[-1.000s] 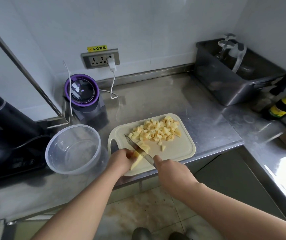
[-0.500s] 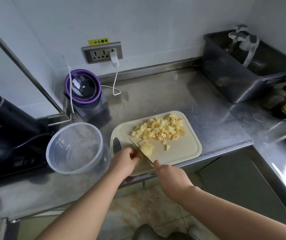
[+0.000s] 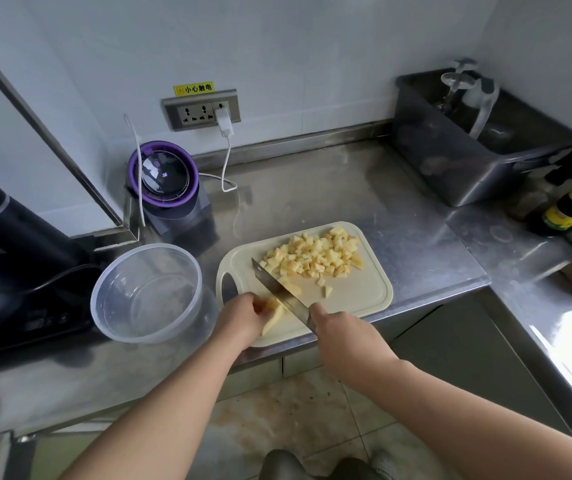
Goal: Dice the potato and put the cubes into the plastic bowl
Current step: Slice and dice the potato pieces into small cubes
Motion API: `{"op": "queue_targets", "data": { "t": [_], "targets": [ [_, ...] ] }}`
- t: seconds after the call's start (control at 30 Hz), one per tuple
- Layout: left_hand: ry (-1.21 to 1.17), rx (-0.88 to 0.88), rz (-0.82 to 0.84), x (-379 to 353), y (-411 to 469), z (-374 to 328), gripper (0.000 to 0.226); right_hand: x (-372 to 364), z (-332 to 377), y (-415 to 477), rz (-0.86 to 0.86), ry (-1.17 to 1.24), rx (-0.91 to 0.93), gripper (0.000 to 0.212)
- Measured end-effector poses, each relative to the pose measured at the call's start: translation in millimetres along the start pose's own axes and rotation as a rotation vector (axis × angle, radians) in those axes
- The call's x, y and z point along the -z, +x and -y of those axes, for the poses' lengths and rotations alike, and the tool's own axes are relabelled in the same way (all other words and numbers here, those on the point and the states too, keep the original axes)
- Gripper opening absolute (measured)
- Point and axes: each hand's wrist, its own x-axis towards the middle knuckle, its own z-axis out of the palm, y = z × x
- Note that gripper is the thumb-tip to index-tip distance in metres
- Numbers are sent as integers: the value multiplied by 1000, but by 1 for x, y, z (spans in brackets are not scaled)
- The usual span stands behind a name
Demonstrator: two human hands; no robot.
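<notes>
Stainless steel counter (image 3: 329, 188) in a kitchen corner, white wall behind; a cream cutting board (image 3: 357, 296) lies at its front edge and serves as reference for all positions below.

Item under work: the undiced potato piece (image 3: 272, 315), a pale wedge at the near-left corner of the board. The left hand (image 3: 239, 318) steadies it, fingers curled over its left end. The knife (image 3: 277, 289) crosses the wedge, blade running from the near edge of the board toward its far-left corner, tip just short of the pile. The right hand (image 3: 343, 336) is wrapped fully round the handle at the board's near edge; the handle itself is hidden inside the fist.

Finished product: a pile of potato cubes (image 3: 315, 254) covers the far half of the board, with a few stray cubes (image 3: 327, 290) near its middle.

Receiving vessel: the plastic bowl (image 3: 149, 247), clear, stands on the counter just left of the board. No cubes are visible in it.

Beyond the board: a purple-rimmed appliance (image 3: 165, 178) behind and to the left, a wall socket (image 3: 201, 110) above that, a grey tub (image 3: 457, 168) behind and to the right, a dark bottle (image 3: 568, 209) further right.

Assessment: dicing is in its last stage; transfer has not begun. The next move calls for crosswise cuts through the wedge with the left fingertips kept tucked clear of the edge, as little potato is left to hold. All cubes must then go leftward into the bowl.
</notes>
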Motion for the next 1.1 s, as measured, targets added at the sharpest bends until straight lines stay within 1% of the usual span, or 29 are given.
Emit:
{"op": "queue_targets", "data": {
  "t": [0.4, 0.53, 0.7, 0.83, 0.97, 1.1],
  "targets": [
    [60, 9, -5, 0, 1, 1, 39, 2, 6, -9, 29, -20, 19, 50],
    [52, 12, -3, -2, 3, 3, 38, -1, 7, -8, 28, -41, 44, 48],
    [18, 31, -12, -4, 5, 4, 35, -13, 4, 6, 73, -30, 39, 51],
    [-31, 16, -13, -5, 6, 7, 29, -28, 2, 18, 106, 30, 8, 52],
    [-58, 1, 6, -4, 5, 7, 29, -22, -4, 24, 128, 115, -63, 44],
    [-113, 10, 20, -2, 6, 8, 28, -12, -10, 26, 66, 160, -100, 19]
  ]
}}
